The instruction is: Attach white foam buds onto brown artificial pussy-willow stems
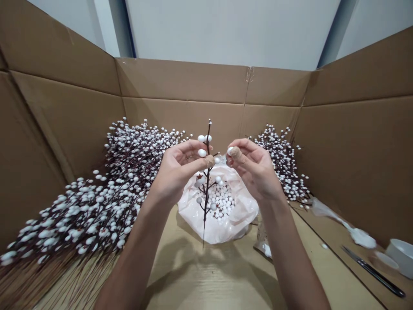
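Observation:
My left hand (185, 165) grips a dark brown artificial berry stem (207, 193) between thumb and fingers, holding it upright above the table. White berries sit on its short side twigs, and some twig tips look bare. Just to the right, my right hand (250, 165) pinches one white berry (230, 150) between thumb and fingertips, a little apart from the stem. Tan tape wraps both thumbs. Behind and below the stem, a white plastic bag (190, 211) stands open with many loose white berries (224, 202) in it.
Large heaps of white-berried stems (129, 163) lie at the left, with another bunch (279, 159) at the back right. Cardboard walls (206, 82) enclose the table (206, 275). At the right are a black-handled knife (376, 271), a tape roll (383, 261) and a white cup (402, 256).

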